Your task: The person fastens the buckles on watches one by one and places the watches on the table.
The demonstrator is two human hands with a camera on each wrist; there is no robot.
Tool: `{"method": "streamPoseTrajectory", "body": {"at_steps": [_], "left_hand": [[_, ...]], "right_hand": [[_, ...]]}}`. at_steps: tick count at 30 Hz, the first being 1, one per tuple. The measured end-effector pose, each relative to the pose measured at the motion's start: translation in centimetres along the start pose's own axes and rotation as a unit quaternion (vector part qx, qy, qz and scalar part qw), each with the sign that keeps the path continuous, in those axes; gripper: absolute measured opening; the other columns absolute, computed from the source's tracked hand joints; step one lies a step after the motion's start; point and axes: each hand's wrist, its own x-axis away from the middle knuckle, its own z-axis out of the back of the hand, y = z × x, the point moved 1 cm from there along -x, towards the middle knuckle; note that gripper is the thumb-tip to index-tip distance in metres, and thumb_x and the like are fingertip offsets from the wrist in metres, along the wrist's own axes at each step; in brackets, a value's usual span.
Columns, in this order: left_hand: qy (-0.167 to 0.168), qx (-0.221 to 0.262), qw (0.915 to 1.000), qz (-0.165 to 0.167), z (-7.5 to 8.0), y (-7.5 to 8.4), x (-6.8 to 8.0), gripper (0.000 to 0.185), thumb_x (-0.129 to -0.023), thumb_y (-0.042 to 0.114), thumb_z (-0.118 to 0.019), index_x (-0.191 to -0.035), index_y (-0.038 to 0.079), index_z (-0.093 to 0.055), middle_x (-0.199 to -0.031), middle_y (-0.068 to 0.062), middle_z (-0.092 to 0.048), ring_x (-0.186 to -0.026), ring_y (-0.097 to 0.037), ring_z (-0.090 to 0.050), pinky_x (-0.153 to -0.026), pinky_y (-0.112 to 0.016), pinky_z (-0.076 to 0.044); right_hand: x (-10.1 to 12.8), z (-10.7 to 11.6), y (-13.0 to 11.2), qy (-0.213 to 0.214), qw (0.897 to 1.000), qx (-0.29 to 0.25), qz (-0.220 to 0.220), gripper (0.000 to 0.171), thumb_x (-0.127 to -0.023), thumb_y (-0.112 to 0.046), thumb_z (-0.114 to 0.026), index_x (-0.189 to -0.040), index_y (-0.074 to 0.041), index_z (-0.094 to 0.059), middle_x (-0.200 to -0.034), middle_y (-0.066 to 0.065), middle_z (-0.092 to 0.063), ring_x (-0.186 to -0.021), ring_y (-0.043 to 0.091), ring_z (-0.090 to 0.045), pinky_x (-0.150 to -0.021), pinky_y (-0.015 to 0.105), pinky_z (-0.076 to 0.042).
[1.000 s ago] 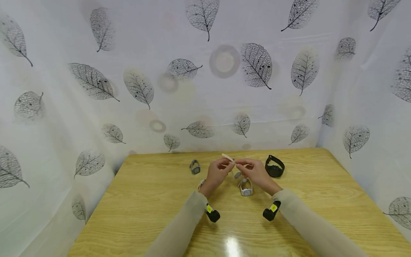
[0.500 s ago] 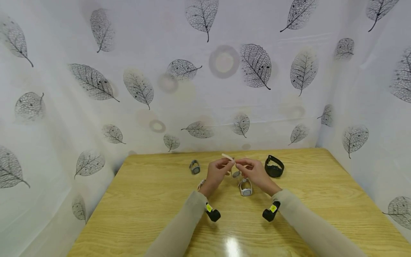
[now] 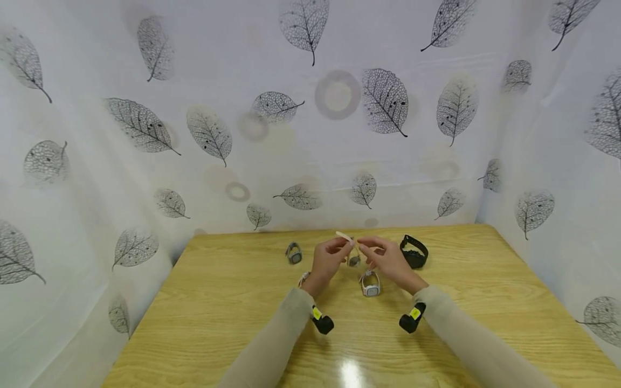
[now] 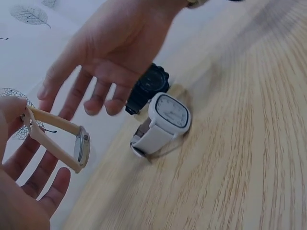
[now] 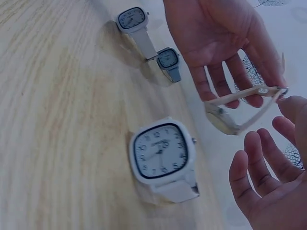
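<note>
Head view: left hand (image 3: 326, 260) pinches the beige watch (image 5: 221, 120) at its buckle (image 5: 284, 90), mid-frame, above the tabletop. Case hangs below the grip, both strap halves meeting at the pinch, so the loop likely keeps its shape for two-handed strap work. Free tip sticks up past our left fingers; can't tell if it's fastened. Right hand (image 3: 388, 260) sits just beside, fingers loosely bent and parted, no grip we can see; contact with the strap unclear. Probably parked close to share the fine work.

Further out: white watch (image 3: 371, 291) just below our hands, second white watch (image 3: 304, 278) partly behind our left wrist, grey watch (image 3: 295, 257) left of it all, black watch (image 3: 414, 258) right. Spread apart on the wooden table (image 3: 218, 323), presumably for easy pickup.
</note>
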Motion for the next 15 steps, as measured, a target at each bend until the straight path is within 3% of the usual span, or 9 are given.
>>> {"method": "streamPoseTrajectory", "body": {"at_steps": [6, 11, 15], "left_hand": [[0.009, -0.080, 0.9967, -0.005, 0.2, 0.4, -0.1, 0.023, -0.095, 0.033, -0.076, -0.106, 0.013, -0.081, -0.099, -0.001, -0.076, -0.081, -0.013, -0.066, -0.063, -0.027, -0.055], [0.006, -0.121, 0.9917, -0.041, 0.2, 0.5, -0.4, 0.020, -0.095, 0.026, -0.077, -0.106, 0.010, -0.081, -0.094, -0.003, -0.076, -0.079, -0.015, -0.067, -0.062, -0.026, -0.057], [-0.007, -0.156, 0.9843, -0.083, 0.1, 0.5, -0.6, 0.017, -0.096, 0.020, -0.076, -0.106, 0.008, -0.080, -0.092, -0.004, -0.077, -0.078, -0.018, -0.069, -0.068, -0.025, -0.057]], "right_hand": [[-0.7, 1.2, -1.5, -0.005, 1.000, 0.030, 0.009, 0.042, -0.105, -0.034, -0.062, -0.138, -0.008, -0.063, -0.124, 0.019, -0.065, -0.085, 0.046, -0.064, -0.074, 0.056, -0.058], [-1.6, 1.8, -2.7, -0.016, 0.997, 0.067, 0.027, 0.037, -0.104, -0.031, -0.064, -0.136, -0.012, -0.066, -0.117, 0.013, -0.066, -0.074, 0.026, -0.066, -0.067, 0.040, -0.059], [-2.3, 1.8, -3.6, -0.036, 0.995, 0.089, 0.040, 0.036, -0.103, -0.026, -0.066, -0.135, -0.009, -0.066, -0.116, 0.014, -0.066, -0.069, 0.020, -0.063, -0.062, 0.032, -0.056]]}}
